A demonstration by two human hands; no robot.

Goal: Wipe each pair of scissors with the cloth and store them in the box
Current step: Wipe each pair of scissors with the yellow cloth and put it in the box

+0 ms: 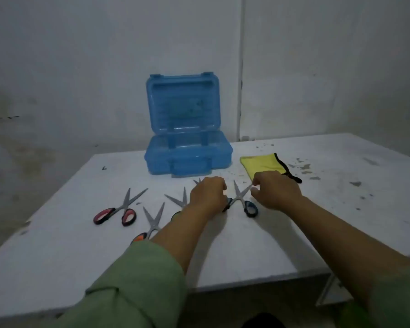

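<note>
Hands [207,194] [273,192] over blue-handled scissors [240,201], grip unclear

Your left hand [207,194] and right hand [273,191], fingers curled, hover over blue-handled scissors [240,201] lying open on a white table [246,252]. More scissors, one red-handled pair [118,210], lie leftward. Behind stand an open blue box [187,147] and a yellow cloth [262,165].

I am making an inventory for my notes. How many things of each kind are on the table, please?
Pairs of scissors: 5 (red-handled pair, orange-handled pair, blue-handled pair, two partly hidden pairs behind the left hand)
Blue plastic box, lid open: 1
Yellow cloth: 1
Total: 7
</note>
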